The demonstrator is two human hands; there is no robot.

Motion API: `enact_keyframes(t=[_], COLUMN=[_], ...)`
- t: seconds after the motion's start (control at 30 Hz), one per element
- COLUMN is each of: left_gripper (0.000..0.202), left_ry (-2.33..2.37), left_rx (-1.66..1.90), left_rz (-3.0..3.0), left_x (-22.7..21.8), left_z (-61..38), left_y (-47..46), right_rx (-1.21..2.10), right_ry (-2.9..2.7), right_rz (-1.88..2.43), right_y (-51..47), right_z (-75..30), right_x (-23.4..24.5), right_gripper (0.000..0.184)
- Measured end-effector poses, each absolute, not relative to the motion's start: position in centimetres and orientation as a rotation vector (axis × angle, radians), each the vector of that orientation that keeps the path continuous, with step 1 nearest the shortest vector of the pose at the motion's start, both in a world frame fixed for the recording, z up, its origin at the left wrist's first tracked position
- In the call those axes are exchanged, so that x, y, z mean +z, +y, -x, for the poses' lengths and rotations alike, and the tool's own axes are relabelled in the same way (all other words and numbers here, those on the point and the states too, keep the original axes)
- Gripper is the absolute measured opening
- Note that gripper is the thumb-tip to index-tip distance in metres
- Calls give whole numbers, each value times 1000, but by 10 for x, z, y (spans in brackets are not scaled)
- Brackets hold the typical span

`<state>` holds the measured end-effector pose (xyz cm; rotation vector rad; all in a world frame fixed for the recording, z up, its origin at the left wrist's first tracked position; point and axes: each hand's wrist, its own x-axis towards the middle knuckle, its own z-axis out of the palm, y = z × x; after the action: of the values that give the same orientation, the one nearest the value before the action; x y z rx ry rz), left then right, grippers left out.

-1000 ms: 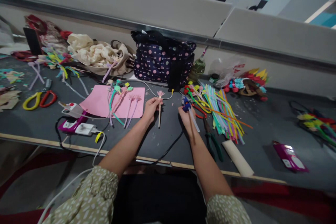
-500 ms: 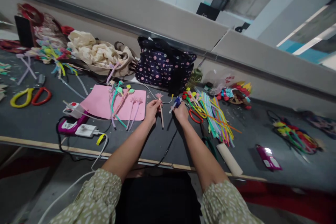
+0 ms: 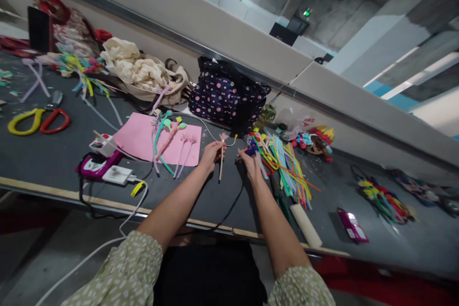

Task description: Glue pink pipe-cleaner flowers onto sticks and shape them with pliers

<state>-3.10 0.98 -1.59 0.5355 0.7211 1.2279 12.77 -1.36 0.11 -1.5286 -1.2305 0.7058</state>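
Our left hand is pinching a slim pale stick topped with a fringed pink flower, bloom pointing at the back of the table, pretty much mid-bench. Our right hand is wrapped around a dark blue glue gun with a cloudy glue stick, partly hidden by the fingers. The hands are near each other, not touching. It's kinda crowded: just left there's a flat pink paper sheet with fuzzy pipe-cleaner flowers lying across it, some stems hanging past its front side. Right beside the right hand sits a multicoloured bundle of fuzzy pipe cleaners, and a navy polka-dot fabric bag blocks things off behind. Further left we've got a purple-and-white power strip and big scissors with yellow and red handles. Edge-wise, the dark grey tabletop ends toward us in a pale wooden strip, with a cream cylinder close to it, and a long beige partition closes off the back. For elbow room, there's grey surface between our forearms, though a thin black cord cuts through it, plus a wider stretch over on the right around a purple-and-white device.
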Motion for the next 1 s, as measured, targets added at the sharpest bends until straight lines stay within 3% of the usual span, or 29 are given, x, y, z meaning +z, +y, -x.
enact_keyframes(t=[0.27, 0.67, 1.0], left_gripper=[14, 11, 9], left_ry=[550, 582, 580], left_rx=[907, 820, 879], left_rz=[-617, -700, -663], left_x=[-11, -14, -5], left_z=[24, 22, 21], left_y=[-1, -4, -6], right_rx=[1113, 1123, 1113], right_ry=[-1041, -1081, -898], right_rz=[1169, 1166, 1142], right_y=[-49, -49, -49], right_z=[-136, -141, -135], right_x=[1, -13, -20], right_gripper=[33, 24, 32])
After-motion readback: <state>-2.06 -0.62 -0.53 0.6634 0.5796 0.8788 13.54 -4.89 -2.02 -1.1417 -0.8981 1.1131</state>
